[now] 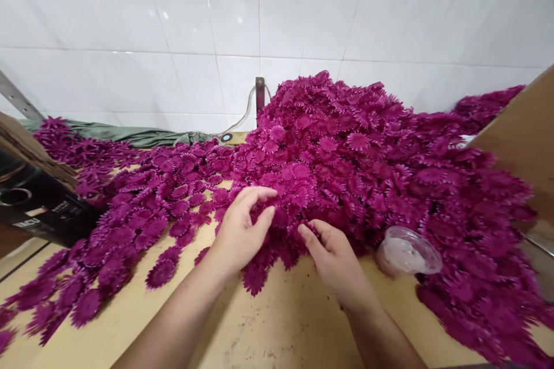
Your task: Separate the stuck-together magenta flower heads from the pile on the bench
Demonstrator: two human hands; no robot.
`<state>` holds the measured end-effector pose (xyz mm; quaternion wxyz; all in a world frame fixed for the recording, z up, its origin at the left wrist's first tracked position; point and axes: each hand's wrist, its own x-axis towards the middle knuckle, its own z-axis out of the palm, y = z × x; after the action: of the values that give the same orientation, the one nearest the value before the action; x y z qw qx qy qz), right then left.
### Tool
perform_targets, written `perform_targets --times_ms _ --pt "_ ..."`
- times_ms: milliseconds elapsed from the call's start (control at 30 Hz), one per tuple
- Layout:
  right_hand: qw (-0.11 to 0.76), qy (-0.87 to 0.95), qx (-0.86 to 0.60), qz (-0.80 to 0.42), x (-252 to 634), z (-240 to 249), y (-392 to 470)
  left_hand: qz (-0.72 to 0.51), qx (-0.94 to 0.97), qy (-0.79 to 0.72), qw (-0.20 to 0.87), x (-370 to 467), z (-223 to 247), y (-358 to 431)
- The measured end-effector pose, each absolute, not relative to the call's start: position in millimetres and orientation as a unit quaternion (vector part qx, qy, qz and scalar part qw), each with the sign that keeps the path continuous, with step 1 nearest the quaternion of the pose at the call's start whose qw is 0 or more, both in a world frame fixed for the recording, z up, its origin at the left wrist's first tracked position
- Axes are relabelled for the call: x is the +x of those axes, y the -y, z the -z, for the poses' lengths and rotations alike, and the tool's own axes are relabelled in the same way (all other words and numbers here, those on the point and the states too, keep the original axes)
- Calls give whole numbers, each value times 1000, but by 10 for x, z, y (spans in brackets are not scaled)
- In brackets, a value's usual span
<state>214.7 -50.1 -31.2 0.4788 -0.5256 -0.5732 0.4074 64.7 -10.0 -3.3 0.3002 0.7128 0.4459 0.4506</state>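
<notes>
A large heap of magenta artificial flower pieces (346,150), round with notched petal edges, covers the back of the table (281,323). My left hand (240,230) is at the near edge of the heap, its thumb and index finger apart, the other fingers partly hidden. To its right, my right hand (335,253) pinches a magenta flower piece (312,226) between thumb and index finger; most of that piece is covered by the fingers. A single flower piece (254,279) lies on the table just below and between the hands.
A clear plastic tub (407,251) with whitish contents stands tilted right of my right hand. At the left is a black cylindrical container (47,207); brown cardboard (519,150) rises at the right. Green cloth (130,134) and a metal bracket (259,98) are by the tiled wall (303,6).
</notes>
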Motion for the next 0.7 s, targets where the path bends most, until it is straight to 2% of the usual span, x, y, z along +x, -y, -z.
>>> perform_targets --times_ms 100,200,367,533,700 --pt "476 564 -548 -395 2139 327 458 -364 751 -414 362 768 63 249" --pt "484 549 -535 -422 2151 353 446 -343 747 -420 385 844 103 291" --pt "496 555 -485 -459 2145 339 510 -407 647 -469 443 861 90 176" --pt "496 561 -484 -453 2093 300 537 -523 498 -443 530 928 71 89" --pt "501 565 -483 -443 2108 283 605 -558 425 -431 568 932 24 -39"
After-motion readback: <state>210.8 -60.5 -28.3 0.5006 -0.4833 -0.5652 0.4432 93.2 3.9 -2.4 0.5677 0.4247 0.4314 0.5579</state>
